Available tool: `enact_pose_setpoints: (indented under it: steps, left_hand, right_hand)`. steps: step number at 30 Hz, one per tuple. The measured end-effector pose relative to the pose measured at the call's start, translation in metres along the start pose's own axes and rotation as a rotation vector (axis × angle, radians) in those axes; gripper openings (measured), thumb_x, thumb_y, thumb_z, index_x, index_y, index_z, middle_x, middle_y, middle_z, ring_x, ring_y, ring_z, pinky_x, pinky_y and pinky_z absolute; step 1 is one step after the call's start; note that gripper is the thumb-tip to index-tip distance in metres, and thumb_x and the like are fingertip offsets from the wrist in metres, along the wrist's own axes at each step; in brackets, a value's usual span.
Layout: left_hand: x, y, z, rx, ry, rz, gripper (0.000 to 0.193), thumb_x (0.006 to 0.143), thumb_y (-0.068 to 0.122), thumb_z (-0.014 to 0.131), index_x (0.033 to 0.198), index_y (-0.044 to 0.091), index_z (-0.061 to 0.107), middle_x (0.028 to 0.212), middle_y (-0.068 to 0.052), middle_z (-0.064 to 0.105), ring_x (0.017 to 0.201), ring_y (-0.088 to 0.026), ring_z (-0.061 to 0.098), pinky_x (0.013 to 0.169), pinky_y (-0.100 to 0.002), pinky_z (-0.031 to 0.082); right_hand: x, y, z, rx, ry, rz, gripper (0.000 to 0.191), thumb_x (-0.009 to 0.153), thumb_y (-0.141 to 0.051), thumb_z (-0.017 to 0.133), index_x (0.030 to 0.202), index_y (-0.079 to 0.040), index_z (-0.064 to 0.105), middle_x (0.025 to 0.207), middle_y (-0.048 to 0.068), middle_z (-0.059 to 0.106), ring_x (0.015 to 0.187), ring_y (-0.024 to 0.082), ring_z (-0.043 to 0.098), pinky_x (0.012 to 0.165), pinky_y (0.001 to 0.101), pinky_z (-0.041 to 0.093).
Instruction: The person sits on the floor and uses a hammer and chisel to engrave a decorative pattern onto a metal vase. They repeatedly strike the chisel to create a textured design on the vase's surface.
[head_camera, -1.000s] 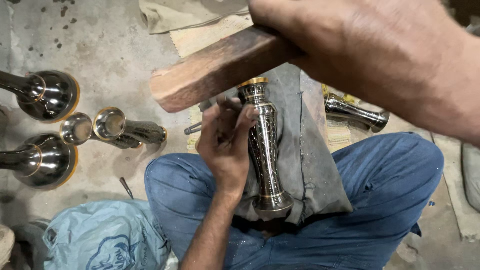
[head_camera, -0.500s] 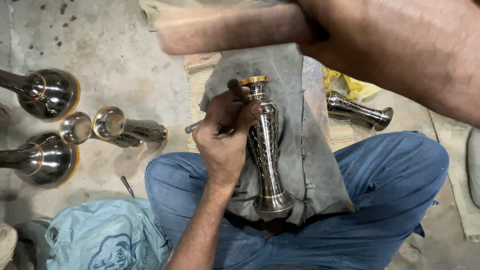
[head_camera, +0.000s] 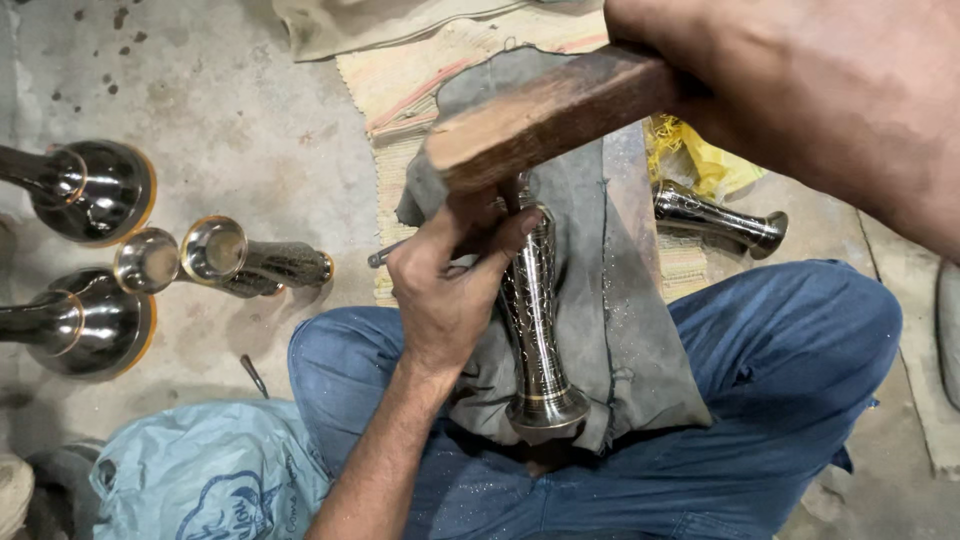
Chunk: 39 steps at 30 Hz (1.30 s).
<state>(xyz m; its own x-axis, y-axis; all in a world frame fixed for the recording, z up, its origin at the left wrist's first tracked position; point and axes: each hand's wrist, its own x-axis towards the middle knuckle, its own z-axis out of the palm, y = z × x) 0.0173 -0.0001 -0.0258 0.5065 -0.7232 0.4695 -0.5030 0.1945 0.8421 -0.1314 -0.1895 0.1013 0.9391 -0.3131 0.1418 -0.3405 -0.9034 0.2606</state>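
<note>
My left hand (head_camera: 450, 290) grips a thin metal chisel (head_camera: 383, 256) and steadies a tall patterned metal vase (head_camera: 535, 320) that lies on a grey cloth (head_camera: 630, 330) over my lap. My right hand (head_camera: 800, 90) holds a wooden mallet block (head_camera: 540, 120), whose end is down right over the vase's top, by my left fingers. The chisel tip and the vase's rim are hidden under the wood and my fingers.
Several shiny metal vases (head_camera: 95, 190) lie on the concrete floor at the left. Another vase (head_camera: 715, 218) lies at the right by a yellow rag. A blue plastic bag (head_camera: 200, 480) sits at bottom left; a woven mat (head_camera: 400, 80) is beyond.
The wooden block was raised half a second ago and has now come down onto the chisel by the vase's top. My left hand and the vase stayed in place.
</note>
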Motion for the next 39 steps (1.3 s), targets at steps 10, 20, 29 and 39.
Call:
enact_pose_setpoints:
  steps: [10,20,29,39]
  left_hand:
    - [0.015,0.001,-0.011,0.008,-0.207,-0.039,0.038,0.095,0.023,0.079,0.127,0.006,0.069,0.109,-0.009,0.079,0.087,-0.016,0.08,0.076,-0.029,0.066]
    - [0.042,-0.007,-0.011,0.135,-0.488,0.214,0.036,0.099,0.031,0.072,0.129,0.011,0.07,0.115,-0.007,0.078,0.096,-0.017,0.079,0.083,-0.032,0.066]
    - [0.056,-0.001,-0.011,0.166,-0.701,0.251,0.034,0.096,0.034,0.068,0.126,0.019,0.07,0.097,0.0,0.079,0.085,-0.015,0.077,0.076,-0.033,0.063]
    - [0.052,0.003,-0.011,0.261,-0.739,0.307,0.034,0.096,0.033,0.067,0.129,0.026,0.07,0.089,0.004,0.076,0.08,-0.014,0.073,0.07,-0.034,0.06]
  right_hand:
    - [-0.031,-0.002,0.007,0.104,0.14,0.021,0.036,0.082,-0.019,0.087,0.106,-0.002,0.067,0.084,0.016,0.067,0.08,0.034,0.071,0.069,0.0441,0.056]
    - [-0.086,-0.027,0.066,0.684,0.38,0.413,0.031,0.087,0.005,0.073,0.113,0.002,0.058,0.111,0.017,0.069,0.102,0.029,0.072,0.087,0.0388,0.058]
    - [-0.112,-0.052,0.102,0.695,0.368,0.658,0.021,0.096,-0.002,0.081,0.101,0.001,0.061,0.084,0.014,0.066,0.072,0.022,0.068,0.064,0.0324,0.052]
    - [-0.12,-0.059,0.115,0.634,0.514,0.518,0.021,0.094,0.007,0.075,0.107,0.006,0.059,0.093,0.017,0.066,0.084,0.023,0.067,0.074,0.0349,0.054]
